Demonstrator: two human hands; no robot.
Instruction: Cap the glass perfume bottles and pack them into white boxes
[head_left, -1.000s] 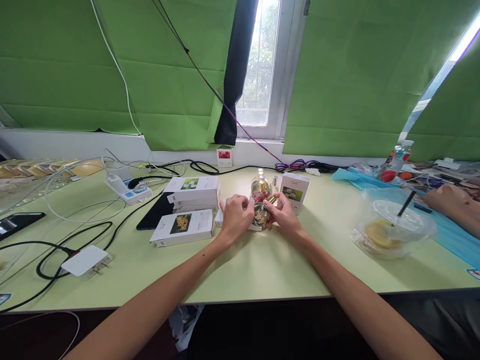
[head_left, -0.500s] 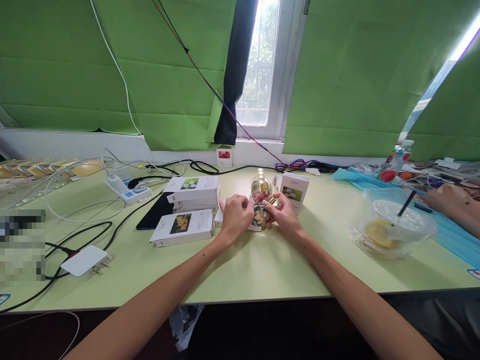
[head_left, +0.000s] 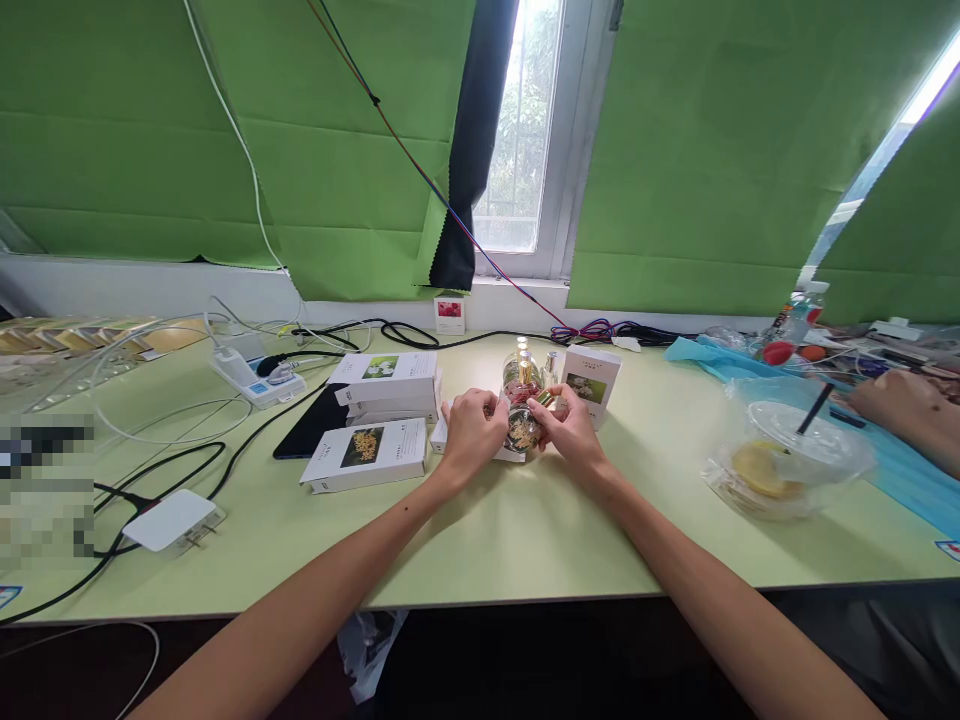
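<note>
My left hand (head_left: 471, 436) and my right hand (head_left: 571, 432) close from either side on a small glass bottle (head_left: 522, 428) with yellow flowers inside and a gold cap, held just over the green table (head_left: 510, 530). Right behind it stand a bottle with red flowers (head_left: 519, 382) and a slim clear bottle (head_left: 550, 368). A white box (head_left: 592, 381) with a flower picture stands upright to the right of them. Under my hands lies a flat white box (head_left: 439, 436), partly hidden.
White flower-print boxes lie left: a stack (head_left: 386, 385) and a single one (head_left: 367, 455), by a black tablet (head_left: 311, 425). A power strip (head_left: 255, 380), cables and a white charger (head_left: 169, 520) fill the left. A lidded drink cup in a bag (head_left: 784, 460) and another person's hand (head_left: 904, 405) are right.
</note>
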